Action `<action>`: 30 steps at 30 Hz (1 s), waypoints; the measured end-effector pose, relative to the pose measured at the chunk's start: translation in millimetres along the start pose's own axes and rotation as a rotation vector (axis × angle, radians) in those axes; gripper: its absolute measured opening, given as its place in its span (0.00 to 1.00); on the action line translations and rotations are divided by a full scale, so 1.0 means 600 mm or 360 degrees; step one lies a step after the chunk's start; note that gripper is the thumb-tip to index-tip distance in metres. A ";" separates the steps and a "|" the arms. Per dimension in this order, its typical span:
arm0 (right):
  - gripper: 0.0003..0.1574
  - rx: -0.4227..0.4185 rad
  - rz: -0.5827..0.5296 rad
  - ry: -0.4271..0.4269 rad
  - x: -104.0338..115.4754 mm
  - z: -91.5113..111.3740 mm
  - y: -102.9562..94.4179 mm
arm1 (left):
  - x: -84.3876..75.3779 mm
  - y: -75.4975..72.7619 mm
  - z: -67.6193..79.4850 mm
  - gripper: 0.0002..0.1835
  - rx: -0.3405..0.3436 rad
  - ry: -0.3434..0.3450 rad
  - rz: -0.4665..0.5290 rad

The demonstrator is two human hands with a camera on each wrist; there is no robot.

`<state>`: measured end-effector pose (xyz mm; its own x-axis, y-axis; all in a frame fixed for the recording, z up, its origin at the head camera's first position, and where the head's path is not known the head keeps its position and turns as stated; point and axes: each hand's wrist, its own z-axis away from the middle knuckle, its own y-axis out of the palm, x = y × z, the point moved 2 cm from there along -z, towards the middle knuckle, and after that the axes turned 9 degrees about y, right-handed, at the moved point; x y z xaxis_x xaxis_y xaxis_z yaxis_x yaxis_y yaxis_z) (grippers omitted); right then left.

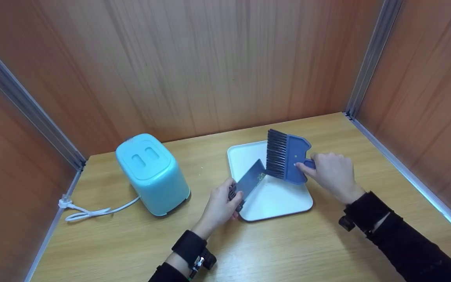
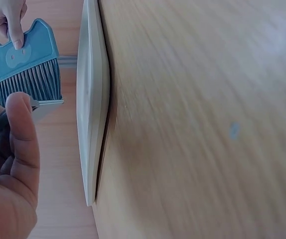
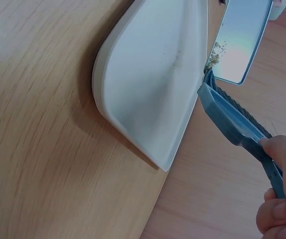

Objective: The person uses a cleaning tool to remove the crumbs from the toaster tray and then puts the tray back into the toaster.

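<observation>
My left hand [image 1: 219, 203] grips the dark end of a flat metal crumb tray [image 1: 251, 182], held tilted above a white tray [image 1: 282, 201]. Tan crumbs [image 3: 214, 59] lie near the edge of the metal sheet. In my right hand [image 1: 333, 174] is the short handle of a blue brush [image 1: 296, 156], thumb pressed along it. Its dark bristles [image 1: 276, 154] meet the far end of the crumb tray, beside the crumbs. A few specks lie on the white tray in the right wrist view.
A turquoise toaster [image 1: 159, 178] with a lid over its top stands to the left on the wooden table [image 1: 112, 246]. Its white cord [image 1: 92, 212] lies bundled by the left wall. Wooden panels [image 1: 225, 70] enclose the back and both sides.
</observation>
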<state>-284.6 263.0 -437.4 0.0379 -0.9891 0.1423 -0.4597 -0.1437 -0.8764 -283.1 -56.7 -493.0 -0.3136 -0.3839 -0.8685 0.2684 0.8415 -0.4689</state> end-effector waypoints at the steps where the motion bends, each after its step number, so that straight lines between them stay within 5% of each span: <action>1: 0.38 0.0000 0.0007 -0.0004 0.000 0.000 0.000 | 0.000 0.000 0.001 0.11 -0.0003 0.0011 -0.0008; 11: 0.38 -0.0042 0.0000 -0.0029 -0.003 0.003 -0.016 | -0.001 -0.001 0.000 0.13 0.0007 -0.0036 -0.0024; 24: 0.34 0.0156 -0.0226 -0.0114 0.052 0.027 -0.034 | 0.001 -0.003 -0.002 0.11 0.0029 -0.0147 0.0047; 30: 0.33 0.0185 -0.0263 -0.0170 0.069 0.036 -0.036 | 0.003 0.000 -0.002 0.04 0.0009 -0.0064 0.0059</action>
<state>-253.7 224.2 -422.5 0.2008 -0.9487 0.2444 -0.3344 -0.3008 -0.8931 -284.9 -57.0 -494.6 -0.2665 -0.3679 -0.8909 0.2840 0.8533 -0.4374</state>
